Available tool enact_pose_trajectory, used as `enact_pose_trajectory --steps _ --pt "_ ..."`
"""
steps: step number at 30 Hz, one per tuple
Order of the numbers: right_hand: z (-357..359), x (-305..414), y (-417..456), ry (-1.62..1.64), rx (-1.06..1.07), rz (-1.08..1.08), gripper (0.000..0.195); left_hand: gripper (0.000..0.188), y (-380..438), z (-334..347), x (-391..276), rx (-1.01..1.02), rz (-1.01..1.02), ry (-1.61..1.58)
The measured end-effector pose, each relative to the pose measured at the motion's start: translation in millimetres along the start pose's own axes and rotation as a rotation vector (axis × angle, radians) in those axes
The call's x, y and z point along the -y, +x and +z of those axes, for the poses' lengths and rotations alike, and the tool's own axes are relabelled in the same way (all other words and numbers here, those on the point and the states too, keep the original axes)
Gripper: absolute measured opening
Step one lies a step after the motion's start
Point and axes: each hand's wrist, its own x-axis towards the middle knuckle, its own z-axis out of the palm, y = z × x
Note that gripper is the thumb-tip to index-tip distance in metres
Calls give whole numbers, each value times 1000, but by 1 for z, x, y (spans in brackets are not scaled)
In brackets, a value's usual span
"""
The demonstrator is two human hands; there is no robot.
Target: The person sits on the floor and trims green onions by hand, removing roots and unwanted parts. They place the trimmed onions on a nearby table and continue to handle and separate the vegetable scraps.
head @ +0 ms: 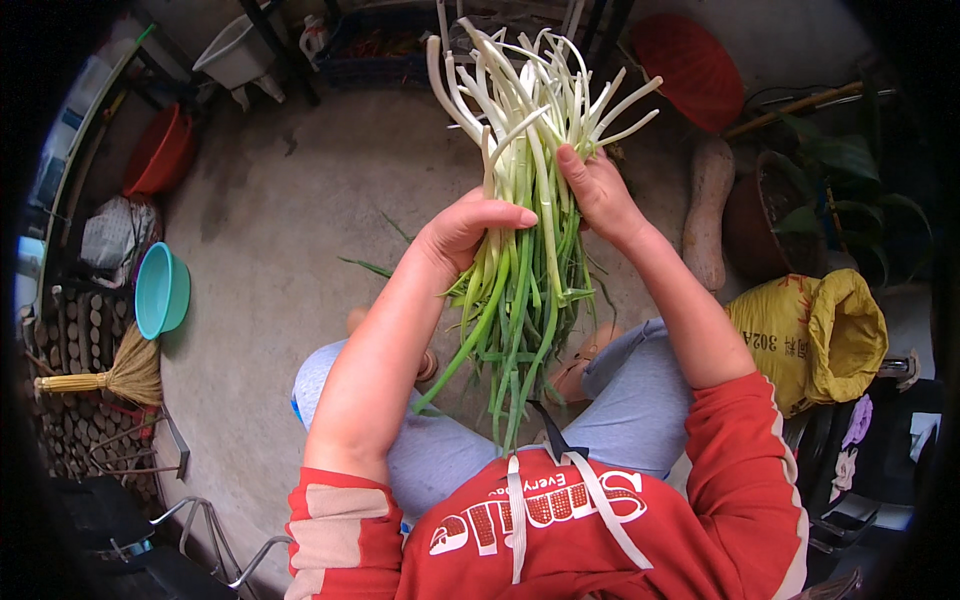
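Observation:
A large bunch of scallions [529, 180] is held up in front of me between both hands. Its white stalk ends fan out away from me, while the green leaves hang toward my lap. My left hand [480, 221] grips the bunch around its left side, thumb lying across the front of the stalks. On the right side, higher up, my right hand [596, 184] clasps the stalks with its thumb pointing up. The fingers behind the bunch are mostly hidden. Below the leaves are my knees in grey trousers [450, 450].
A yellow woven sack [772, 330] stands at my right, near a long squash [706, 217] and a potted plant [765, 217]. To the left are a turquoise basin [171, 292], a straw broom [127, 375], stacked logs [82, 322] and a red basin [161, 154]. A blue crate [367, 67] sits ahead.

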Motion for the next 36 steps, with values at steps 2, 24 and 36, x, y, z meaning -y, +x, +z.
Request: enact_pose_trajectory --steps 2,24,36 --pt "-1 -3 0 -130 -5 -59 63 63 1 1 3 -32 -17 -54" --pt "1 33 -13 -1 -75 36 28 42 10 -12 6 -149 131 -50" --pt "4 29 -13 357 -102 188 10 42 14 -12 8 -193 186 -20"
